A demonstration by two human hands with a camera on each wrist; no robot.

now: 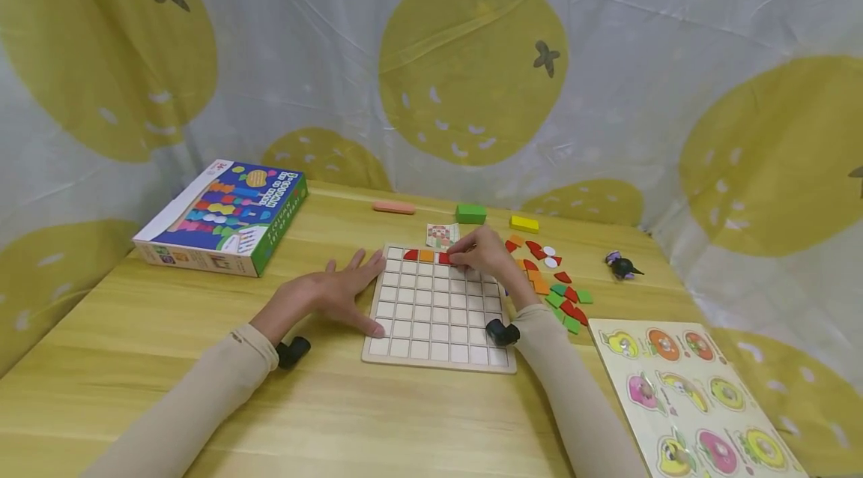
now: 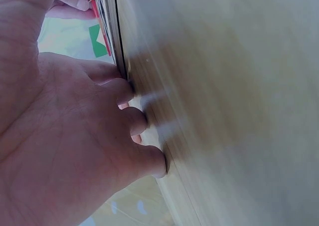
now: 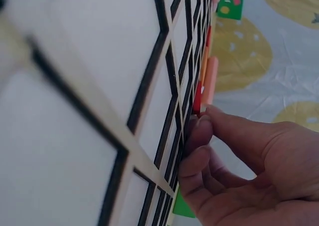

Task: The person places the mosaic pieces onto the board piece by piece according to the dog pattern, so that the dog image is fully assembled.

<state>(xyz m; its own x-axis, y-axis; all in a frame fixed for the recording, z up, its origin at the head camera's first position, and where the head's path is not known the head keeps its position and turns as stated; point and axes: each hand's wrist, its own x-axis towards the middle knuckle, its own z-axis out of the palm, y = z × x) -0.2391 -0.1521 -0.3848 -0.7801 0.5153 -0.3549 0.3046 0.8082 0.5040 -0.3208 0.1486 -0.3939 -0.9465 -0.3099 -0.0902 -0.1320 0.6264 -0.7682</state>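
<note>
A wooden grid board (image 1: 438, 328) lies on the table in the head view. Its far row holds a red triangle (image 1: 410, 255), an orange tile (image 1: 426, 255) and a red tile (image 1: 443, 258). My right hand (image 1: 480, 253) reaches over the far row, its curled fingertips pinching that red tile (image 3: 198, 99) at the board (image 3: 99, 86). My left hand (image 1: 333, 291) lies flat with spread fingers on the table, its fingers (image 2: 144, 123) against the board's left edge (image 2: 112, 31).
Loose coloured tiles (image 1: 553, 287) lie right of the board. A pattern card (image 1: 441, 235), green block (image 1: 470, 213), yellow block (image 1: 524, 223) and pink bar (image 1: 394, 207) sit beyond it. A game box (image 1: 222, 217) is far left, a fruit peg puzzle (image 1: 694, 403) near right, a small toy (image 1: 622, 266) by the tiles.
</note>
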